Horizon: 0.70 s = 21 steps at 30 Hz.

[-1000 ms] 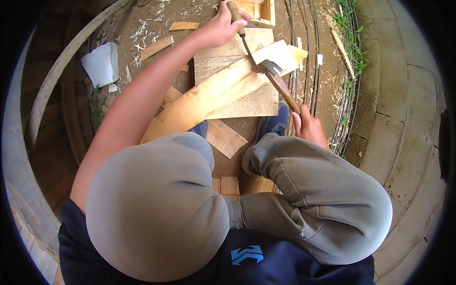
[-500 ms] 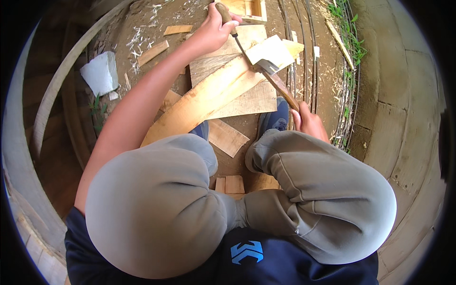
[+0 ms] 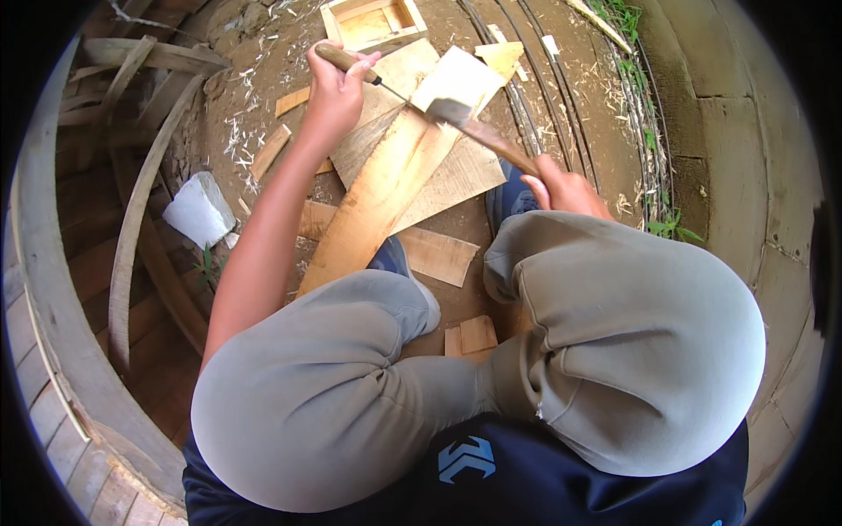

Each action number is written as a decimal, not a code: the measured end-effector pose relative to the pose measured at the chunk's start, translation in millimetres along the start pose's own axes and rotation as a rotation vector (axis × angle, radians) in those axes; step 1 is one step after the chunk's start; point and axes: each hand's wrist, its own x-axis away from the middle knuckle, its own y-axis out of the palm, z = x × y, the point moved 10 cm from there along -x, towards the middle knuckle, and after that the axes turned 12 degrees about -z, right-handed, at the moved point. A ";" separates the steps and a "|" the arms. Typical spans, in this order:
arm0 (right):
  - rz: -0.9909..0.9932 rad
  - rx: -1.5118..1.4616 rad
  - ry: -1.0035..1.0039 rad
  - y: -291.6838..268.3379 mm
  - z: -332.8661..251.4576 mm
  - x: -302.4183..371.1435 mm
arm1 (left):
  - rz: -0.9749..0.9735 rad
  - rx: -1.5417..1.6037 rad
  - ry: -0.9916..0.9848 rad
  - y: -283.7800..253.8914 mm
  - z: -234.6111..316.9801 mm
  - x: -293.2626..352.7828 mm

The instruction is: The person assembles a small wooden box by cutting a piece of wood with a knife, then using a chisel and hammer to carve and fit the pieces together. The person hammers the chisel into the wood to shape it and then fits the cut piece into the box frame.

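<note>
My left hand is closed round the wooden handle of a chisel, a narrow tool with a thin dark shaft. The shaft slants down to the right onto a long plank, beside the hammer's head; its tip is hard to make out. In my right hand is a hammer, gripped by its wooden handle. Its slightly blurred metal head is over the plank, close to the chisel's tip. The plank runs from near my left knee toward the far side, across a wider board, and its far part is brightly lit.
An open wooden box lies beyond the boards. Wood offcuts, shavings and a pale stone block are on the dirt. Dark rods run along the right, beside a concrete ledge. Curved timber stands at left.
The view has shifted, so the scene sits further left and higher. The chisel lies flatter, its handle lower relative to the shaft. The hammer head stays near the chisel's tip and is now blurred.
</note>
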 end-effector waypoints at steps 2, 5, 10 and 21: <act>-0.037 -0.020 0.017 9.2 10.7 0.9 | 0.018 -0.047 0.005 -0.7 -1.6 6.8; 0.010 -0.158 0.051 8.4 19.6 5.2 | 0.004 0.049 -0.043 -0.8 -1.3 7.1; 0.118 -0.174 -0.039 -5.6 26.4 -0.9 | -0.020 0.163 -0.211 -13.7 -22.5 2.2; 0.007 -0.076 0.020 6.0 57.1 -29.0 | 0.084 0.250 -0.364 -14.2 -43.3 0.1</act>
